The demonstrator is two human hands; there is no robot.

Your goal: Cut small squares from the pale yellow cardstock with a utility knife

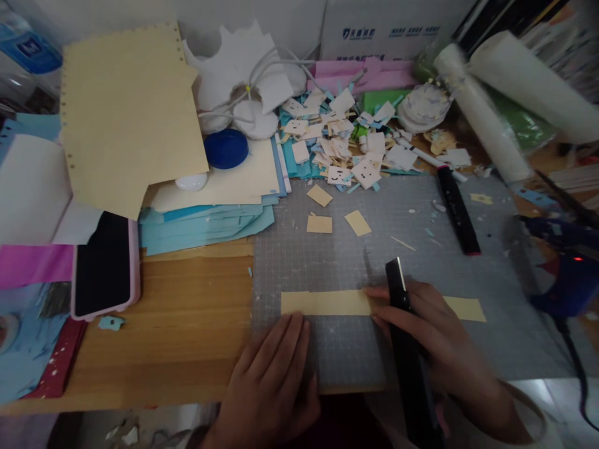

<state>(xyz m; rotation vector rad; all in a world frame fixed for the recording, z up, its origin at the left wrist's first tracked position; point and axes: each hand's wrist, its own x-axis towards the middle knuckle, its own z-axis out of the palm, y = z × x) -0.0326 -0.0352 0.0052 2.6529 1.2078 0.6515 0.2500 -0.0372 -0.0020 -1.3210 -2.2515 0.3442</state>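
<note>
A long tan paper strip (322, 304) lies across the grey cutting mat (346, 355). My left hand (276, 374) rests flat, fingers stretched, with its fingertips at the strip's lower edge near the left end. In my right hand (435, 330) is a black utility knife (405, 349), its silver tip pointing away from me above the strip. The thumb and index finger of that hand also touch the strip near its middle. The right hand covers part of the strip, whose right end shows beyond it. Several small tan paper rectangles (319, 224) lie farther up the mat.
Behind the mat is a pile of small paper faces (346, 137). A black marker (458, 211) lies at right, near a blue glue gun (566, 268). Tan sheets (131, 112), blue paper (206, 227) and a phone (105, 268) are at left.
</note>
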